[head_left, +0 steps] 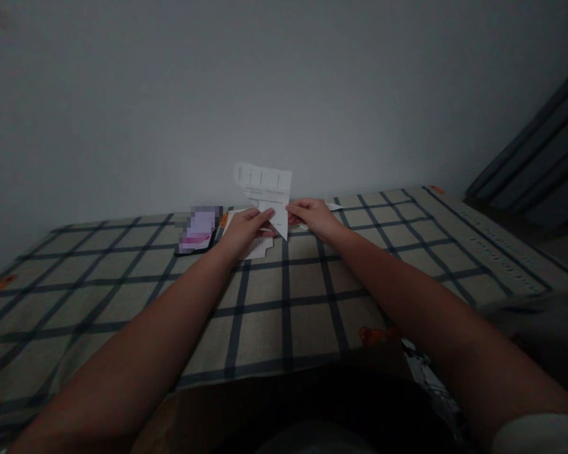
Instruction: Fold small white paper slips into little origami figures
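Note:
A white printed paper (267, 187) with a pointed lower corner is held upright above the table, between my two hands. My left hand (247, 232) pinches its lower left part, thumb in front. At the paper's right edge, my right hand (312, 217) grips it between thumb and fingers. Under and beside my left hand, more white paper (258, 250) lies on the cloth. Part of another white piece (334, 207) shows just behind my right hand.
A phone (199, 230) with a blurred screen lies left of my left hand. The checked tablecloth (307, 271) covers the table, which meets a grey wall (284, 82) at the back. A dark curtain (539, 139) hangs at the right.

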A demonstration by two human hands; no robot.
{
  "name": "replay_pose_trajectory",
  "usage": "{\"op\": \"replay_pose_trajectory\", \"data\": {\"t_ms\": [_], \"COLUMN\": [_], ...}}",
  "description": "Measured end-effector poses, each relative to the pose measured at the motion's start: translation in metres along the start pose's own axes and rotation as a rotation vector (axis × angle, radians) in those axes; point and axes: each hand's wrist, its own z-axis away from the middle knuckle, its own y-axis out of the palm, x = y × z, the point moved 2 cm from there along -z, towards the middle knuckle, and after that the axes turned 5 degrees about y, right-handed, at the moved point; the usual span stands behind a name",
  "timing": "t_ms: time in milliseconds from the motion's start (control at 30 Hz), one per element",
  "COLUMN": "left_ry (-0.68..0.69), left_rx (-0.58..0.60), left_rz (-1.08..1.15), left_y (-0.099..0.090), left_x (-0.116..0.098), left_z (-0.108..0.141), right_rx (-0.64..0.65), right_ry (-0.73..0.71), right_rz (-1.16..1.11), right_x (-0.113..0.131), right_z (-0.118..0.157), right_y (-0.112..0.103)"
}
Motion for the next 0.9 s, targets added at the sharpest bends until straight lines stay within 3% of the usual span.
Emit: {"op": "replay_pose_trajectory", "data": {"t_ms": [167,400,533,733,900], "left_ry": [0.005,0.070,0.046,-0.005,0.026], "left_rx": [-0.012,-0.078,-0.061,0.058,0.019], "left_rz": [-0.092,-0.274,-0.193,-0.138,-0.235], "left_y": [0.002,-0.003,-0.002,0.001,0.001], "left_x": [-0.001,-0.008,-0.002,0.001,-0.007], "left_z": [0.002,0.003,0.002,0.003,0.005], "right_rx": [0.001,0.126,0.107,0.067,0.086], "right_ry": [-0.006,0.092,0.045,-0.022,0.021], "right_rz": [-0.021,-0.083,-0.021,0.009,-0.051], "right_x": [-0.002,-0.006,-0.007,-0.004,-0.004], "right_z": [-0.001,0.001,0.001,-0.001,-0.001], "right_y": [-0.001,0.005,0.005,0.002,0.003]}}
